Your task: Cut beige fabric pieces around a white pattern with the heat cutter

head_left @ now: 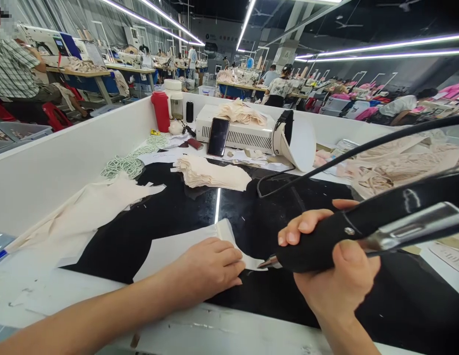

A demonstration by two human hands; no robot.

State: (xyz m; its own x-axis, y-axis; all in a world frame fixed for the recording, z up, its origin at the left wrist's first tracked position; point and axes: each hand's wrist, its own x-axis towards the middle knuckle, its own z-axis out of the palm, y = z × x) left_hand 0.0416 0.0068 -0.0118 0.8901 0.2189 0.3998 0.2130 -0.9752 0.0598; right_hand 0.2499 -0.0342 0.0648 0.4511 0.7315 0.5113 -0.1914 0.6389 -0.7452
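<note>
Just under L hand (214, 266), on black mat (166, 217): white piece (170, 251), narrow end out to that hand's right. L fingers together, half curled on it; can't tell if pinching. R hand (338, 281) wrapped firmly round black tool (318, 249), metal tip (272, 263) at narrow end. Beyond L hand: cream cloth stack (214, 175), then phone (217, 137) leaning on white box (248, 143). Left of L hand: cream cloth (99, 202) w/ green cord (122, 166) nr it.
</note>
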